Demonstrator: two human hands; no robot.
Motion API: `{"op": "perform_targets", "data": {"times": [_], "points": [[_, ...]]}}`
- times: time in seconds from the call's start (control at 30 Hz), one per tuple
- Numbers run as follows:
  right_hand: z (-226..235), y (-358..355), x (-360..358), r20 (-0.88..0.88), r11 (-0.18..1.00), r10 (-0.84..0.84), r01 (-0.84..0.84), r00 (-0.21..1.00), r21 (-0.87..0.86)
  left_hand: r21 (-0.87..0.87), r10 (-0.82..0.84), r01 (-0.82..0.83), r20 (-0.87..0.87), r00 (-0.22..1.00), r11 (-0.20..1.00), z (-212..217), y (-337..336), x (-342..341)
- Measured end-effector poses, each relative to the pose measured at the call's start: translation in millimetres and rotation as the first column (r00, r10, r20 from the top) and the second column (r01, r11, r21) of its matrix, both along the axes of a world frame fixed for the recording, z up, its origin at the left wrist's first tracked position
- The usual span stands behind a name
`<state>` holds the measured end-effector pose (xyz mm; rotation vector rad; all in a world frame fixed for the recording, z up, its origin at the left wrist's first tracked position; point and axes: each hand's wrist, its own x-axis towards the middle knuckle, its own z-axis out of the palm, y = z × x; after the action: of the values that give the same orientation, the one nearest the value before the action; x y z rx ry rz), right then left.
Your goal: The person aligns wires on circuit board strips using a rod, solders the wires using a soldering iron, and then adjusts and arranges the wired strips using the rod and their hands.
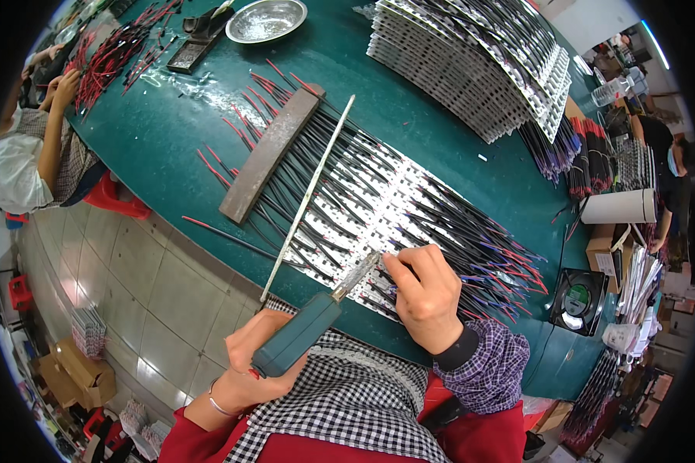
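My left hand (243,366) is wrapped round the dark green handle of a hand tool (297,333) with a narrow metal tip, which looks like a soldering iron. Its tip points up and right onto a white circuit board panel (398,181). At that tip, my right hand (428,301) is closed in a pinch; what sits between its fingers is too small to make out. Rows of black wires with red and blue ends (479,247) lie on the panel. A heavy brown bar (274,154) rests across the wires on the left, beside a thin whitish strip (310,193).
A tall stack of wired white panels (455,69) stands at the back right. Far left are a round metal dish (266,21), a dark open box (197,46) and loose red wires (116,62). A black fan (578,301) sits at right. Co-workers are on both sides.
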<state>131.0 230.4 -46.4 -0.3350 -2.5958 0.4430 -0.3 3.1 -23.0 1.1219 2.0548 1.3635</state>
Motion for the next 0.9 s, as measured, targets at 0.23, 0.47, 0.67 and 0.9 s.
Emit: {"op": "perform_targets", "data": {"times": [0.23, 0.47, 0.67, 0.9], "points": [[0, -3, 0, 0.056, 0.991, 0.02, -0.027, 0.998, 0.128, -0.043, -0.043, 0.043, 0.003, 0.999, 0.998, 4, 1, -3], [3, -3, -5, 0.091, 0.99, 0.017, -0.03, 0.996, 0.139, -0.014, -0.003, 0.003, 0.006, 1.0, 1.0, 4, 0, -7], [5, -3, -7, 0.061, 0.996, 0.063, -0.067, 0.996, 0.064, 0.063, 0.084, -0.092, 0.119, 0.989, 0.994, 12, -13, -3], [15, -8, 11, 0.035, 0.99, -0.009, 0.013, 0.999, -0.142, 0.154, 0.019, -0.049, 0.193, 0.981, 0.987, 4, -7, 9]]}}
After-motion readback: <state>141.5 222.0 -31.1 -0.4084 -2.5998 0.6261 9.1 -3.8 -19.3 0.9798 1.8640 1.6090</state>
